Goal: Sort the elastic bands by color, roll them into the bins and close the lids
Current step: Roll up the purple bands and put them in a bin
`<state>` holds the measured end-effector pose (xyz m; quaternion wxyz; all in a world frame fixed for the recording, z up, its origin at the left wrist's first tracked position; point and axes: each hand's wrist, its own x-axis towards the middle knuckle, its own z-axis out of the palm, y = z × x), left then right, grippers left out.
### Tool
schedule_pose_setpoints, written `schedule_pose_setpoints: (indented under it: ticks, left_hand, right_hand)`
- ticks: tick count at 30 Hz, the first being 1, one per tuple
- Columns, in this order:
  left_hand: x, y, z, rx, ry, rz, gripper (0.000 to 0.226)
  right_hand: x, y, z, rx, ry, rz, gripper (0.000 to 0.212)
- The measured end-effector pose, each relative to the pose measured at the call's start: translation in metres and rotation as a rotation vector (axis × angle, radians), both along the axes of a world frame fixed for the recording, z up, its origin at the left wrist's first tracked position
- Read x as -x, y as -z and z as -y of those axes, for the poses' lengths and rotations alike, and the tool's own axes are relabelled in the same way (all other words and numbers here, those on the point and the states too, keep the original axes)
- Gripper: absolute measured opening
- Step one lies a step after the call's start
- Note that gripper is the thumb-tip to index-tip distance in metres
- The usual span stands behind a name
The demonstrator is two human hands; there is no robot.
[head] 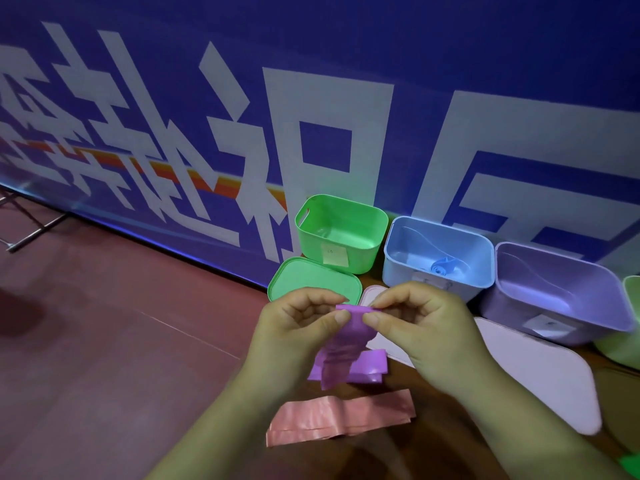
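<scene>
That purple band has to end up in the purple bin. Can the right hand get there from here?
Probably yes: the purple bin stands open just beyond the right hand, nothing between them. It pinches the purple band.

A purple band (341, 344), a pink band (341, 419), a green bin (341, 230), a pale blue bin (438, 251) and a lilac bin (554, 292) show against a reddish-brown floor (104, 341) and a deep blue banner (346, 46) with white characters.

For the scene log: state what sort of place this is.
Probably an indoor event or exhibition hall, not a home. A large blue banner with big white characters forms the backdrop, metal stand legs show at its left foot, and the reddish floor looks like venue flooring.
</scene>
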<state>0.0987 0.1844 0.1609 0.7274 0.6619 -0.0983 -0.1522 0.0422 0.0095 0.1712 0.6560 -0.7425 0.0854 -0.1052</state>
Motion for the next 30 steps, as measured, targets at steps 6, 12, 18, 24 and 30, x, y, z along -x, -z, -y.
schedule_pose_setpoints:
  ticks: [6,12,18,24,30]
  left_hand:
    - [-0.016,0.037,-0.006,-0.13,-0.024,-0.021,0.013]
    - [-0.028,0.085,-0.008,-0.264,0.0,-0.097,0.02]
    - [-0.035,0.112,0.001,-0.344,0.04,-0.174,0.016]
    - [-0.049,0.13,0.002,-0.385,0.072,-0.214,0.022]
    - [-0.059,0.129,0.006,-0.338,0.082,-0.251,0.016]
  right_hand:
    - [-0.008,0.051,0.021,0.03,0.109,-0.205,0.018]
    - [-0.009,0.15,0.049,0.272,0.221,-0.576,0.008]
    - [-0.016,0.215,0.049,0.324,0.223,-0.729,0.018]
    - [-0.031,0.24,0.04,0.4,0.211,-0.815,0.017]
    - [-0.036,0.228,0.038,0.306,0.289,-0.752,0.022]
